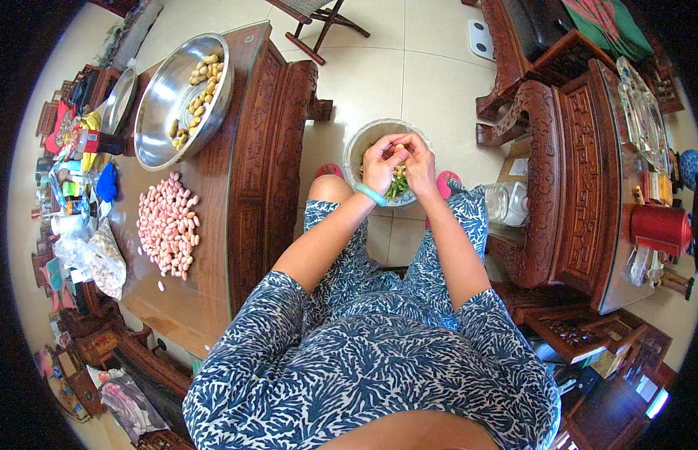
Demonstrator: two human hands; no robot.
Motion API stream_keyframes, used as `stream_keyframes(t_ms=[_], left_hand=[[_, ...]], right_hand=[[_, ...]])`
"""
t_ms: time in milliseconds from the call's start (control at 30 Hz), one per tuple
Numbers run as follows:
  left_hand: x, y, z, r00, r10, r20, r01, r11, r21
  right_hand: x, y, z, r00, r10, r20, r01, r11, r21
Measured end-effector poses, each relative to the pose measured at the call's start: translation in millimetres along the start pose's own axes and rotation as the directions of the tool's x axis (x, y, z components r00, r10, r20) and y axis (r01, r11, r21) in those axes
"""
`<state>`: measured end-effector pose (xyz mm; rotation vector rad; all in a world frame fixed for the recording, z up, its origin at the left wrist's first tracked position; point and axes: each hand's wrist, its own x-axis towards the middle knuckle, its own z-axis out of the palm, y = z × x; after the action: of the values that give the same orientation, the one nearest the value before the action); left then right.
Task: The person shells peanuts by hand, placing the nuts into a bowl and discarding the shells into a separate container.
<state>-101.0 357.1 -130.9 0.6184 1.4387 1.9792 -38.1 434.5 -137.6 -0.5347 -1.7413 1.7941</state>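
My left hand [380, 169] and my right hand [419, 169] meet over a lined waste bin [357, 138] on the floor between my feet. A peanut [400, 148] is pinched between the fingertips of both hands, partly covered by them. A pale green bangle [371, 194] circles my left wrist. Below my hands, green leaves [398, 188] and peanut shells lie inside the bin. To my left on the glass-topped wooden table [157, 306], a steel basin [157, 112] holds unshelled peanuts [200, 101]. Nearer to me is a heap of shelled pink peanuts [169, 225].
Beyond the heap are a plastic bag [106, 259], a blue cloth-like item [107, 183] and a bottle [95, 142]. A carved wooden side cabinet [579, 180] stands on my right, with a clear plastic jug [506, 203] at its base. A folding stool [326, 22] stands ahead.
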Motion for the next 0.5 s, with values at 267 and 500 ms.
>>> stream_keyframes(t_ms=[267, 500], left_hand=[[2, -1, 4, 0.998, 0.003, -0.066, -0.001, 1.0, 0.018], [-2, 8, 1, 0.993, -0.12, 0.017, 0.12, 0.95, -0.287]], right_hand=[[0, -9, 3, 0.997, -0.035, -0.066, 0.03, 0.996, -0.079], [5, 3, -1, 0.982, 0.132, -0.132, -0.151, 0.978, -0.147]])
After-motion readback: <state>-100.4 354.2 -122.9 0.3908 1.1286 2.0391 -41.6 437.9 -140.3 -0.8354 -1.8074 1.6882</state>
